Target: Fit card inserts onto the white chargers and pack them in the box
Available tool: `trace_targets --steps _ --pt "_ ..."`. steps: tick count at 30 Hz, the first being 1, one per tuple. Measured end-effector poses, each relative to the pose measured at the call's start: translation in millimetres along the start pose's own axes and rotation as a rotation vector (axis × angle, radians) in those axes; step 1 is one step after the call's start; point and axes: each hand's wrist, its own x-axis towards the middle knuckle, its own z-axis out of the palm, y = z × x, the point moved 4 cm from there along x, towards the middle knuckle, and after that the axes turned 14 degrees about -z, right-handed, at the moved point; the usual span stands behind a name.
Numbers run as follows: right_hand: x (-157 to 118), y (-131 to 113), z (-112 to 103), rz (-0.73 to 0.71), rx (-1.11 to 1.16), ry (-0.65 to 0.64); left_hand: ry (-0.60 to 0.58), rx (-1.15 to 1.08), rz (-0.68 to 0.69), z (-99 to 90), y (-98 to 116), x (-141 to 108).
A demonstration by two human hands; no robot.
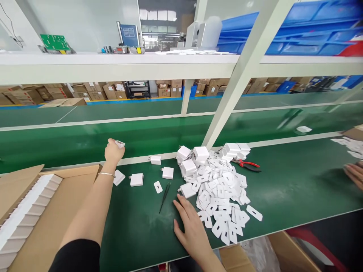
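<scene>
My left hand [114,152] is reached out over the far edge of the green table [127,226], closed on a small white piece [120,144]. My right hand [190,226] rests on the table with its fingers spread and nothing in it, beside black tweezers [165,197] and a large pile of flat white plates [221,192]. White plug adapters [136,180] stand between my hands, and more [188,167] sit at the pile's back left. One slotted white plate [158,187] lies left of the tweezers.
An open cardboard box [68,204] with a row of white pieces is at the left. Red-handled pliers [246,164] lie behind the pile. A slanted white post [235,83] rises behind it. Another person's hand [354,174] is at the right edge.
</scene>
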Motion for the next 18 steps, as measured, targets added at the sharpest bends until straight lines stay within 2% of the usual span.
trace_targets --steps 3,7,9,13,15,18 --pt "-5.6 -6.1 -12.3 0.008 0.037 0.067 0.062 -0.181 0.037 -10.8 4.9 -44.0" --pt "-36.4 3.7 -35.7 0.231 -0.133 0.159 0.049 -0.470 0.162 -13.1 -3.4 -128.3" --pt "-52.8 11.0 -44.6 0.277 -0.243 0.130 -0.034 -0.638 0.227 -8.4 -13.0 -175.7" --pt "-66.3 20.3 -50.9 0.199 -0.336 0.072 -0.306 -0.784 0.328 9.7 -34.0 -264.5" --pt "-62.1 20.3 -49.2 0.149 -0.304 0.061 -0.392 -0.807 0.368 15.3 -44.5 -300.1" --pt "-47.7 14.4 -43.2 0.066 -0.196 0.030 -0.436 -0.813 0.407 14.6 -58.0 -337.4"
